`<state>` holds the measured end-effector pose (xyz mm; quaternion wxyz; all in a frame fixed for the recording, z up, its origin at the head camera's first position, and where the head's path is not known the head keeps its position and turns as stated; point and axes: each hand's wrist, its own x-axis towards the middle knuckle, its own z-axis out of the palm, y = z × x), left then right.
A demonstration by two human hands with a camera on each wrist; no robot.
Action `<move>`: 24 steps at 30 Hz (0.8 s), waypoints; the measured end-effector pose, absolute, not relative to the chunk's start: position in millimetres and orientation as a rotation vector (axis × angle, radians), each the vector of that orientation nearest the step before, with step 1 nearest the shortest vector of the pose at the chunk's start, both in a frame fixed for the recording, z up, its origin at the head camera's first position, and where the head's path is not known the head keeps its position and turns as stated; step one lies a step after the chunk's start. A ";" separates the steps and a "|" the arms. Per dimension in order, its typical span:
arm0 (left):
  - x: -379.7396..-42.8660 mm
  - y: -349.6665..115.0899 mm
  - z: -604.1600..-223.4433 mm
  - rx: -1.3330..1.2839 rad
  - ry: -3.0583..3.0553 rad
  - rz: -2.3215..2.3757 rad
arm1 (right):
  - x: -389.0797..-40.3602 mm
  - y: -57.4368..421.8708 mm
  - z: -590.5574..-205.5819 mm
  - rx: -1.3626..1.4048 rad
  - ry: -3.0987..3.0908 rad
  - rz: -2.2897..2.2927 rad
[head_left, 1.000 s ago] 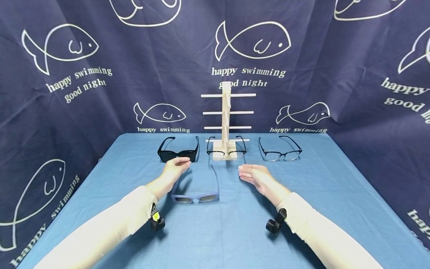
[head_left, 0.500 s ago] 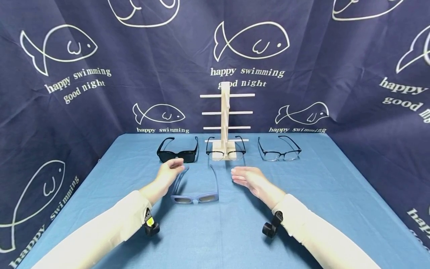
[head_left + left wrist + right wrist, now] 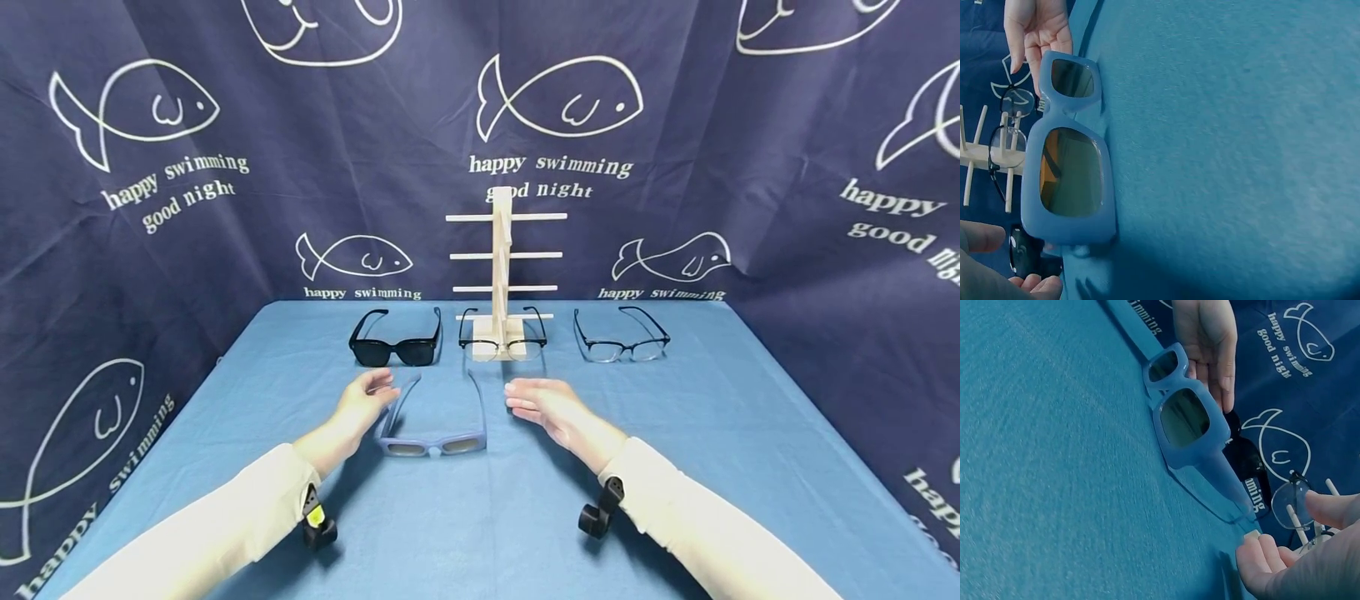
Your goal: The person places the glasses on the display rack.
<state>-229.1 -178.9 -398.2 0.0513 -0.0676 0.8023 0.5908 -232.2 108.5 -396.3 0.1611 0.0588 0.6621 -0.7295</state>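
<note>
Blue-framed sunglasses [image 3: 460, 447] stand on the blue cloth with temples spread toward the back. My left hand [image 3: 356, 412] is beside their left temple, thumb and fingers apart and holding nothing. To the right of the other temple, my right hand [image 3: 553, 415] hovers with extended fingers, also holding nothing. The left wrist view shows the sunglasses' front [image 3: 1034, 212] between the two hands. In the right wrist view, a gap separates the thumb and fingers of my right hand [image 3: 1310, 562]. Whether the left fingertips touch the temple is hard to tell.
Behind stands a wooden rack [image 3: 501, 250] with several horizontal rods. Black sunglasses [image 3: 415, 352] lie at back left, black-rimmed eyeglasses [image 3: 480, 342] before the rack, and another eyeglasses pair [image 3: 602, 352] at back right. A dark fish-print curtain [image 3: 420, 167] closes off the back and sides.
Both hands have drawn back toward the person. The left has moved left, away from the black sunglasses, down beside the blue pair; the right has shifted left, closer to the blue pair.
</note>
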 end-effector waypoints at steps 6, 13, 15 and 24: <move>-224.0 -188.2 -403.6 -0.214 2.340 1.878 | -229.0 102.7 -398.1 0.134 1.868 -2.075; -220.0 -196.2 -406.6 -0.189 2.244 1.931 | -225.7 96.3 -400.8 0.121 1.839 -2.071; -218.6 -197.5 -407.0 -0.188 2.229 1.931 | -224.8 94.9 -401.5 0.117 1.827 -2.076; -213.2 -201.4 -412.8 -0.191 2.169 1.941 | -218.6 91.2 -403.5 0.090 1.790 -2.055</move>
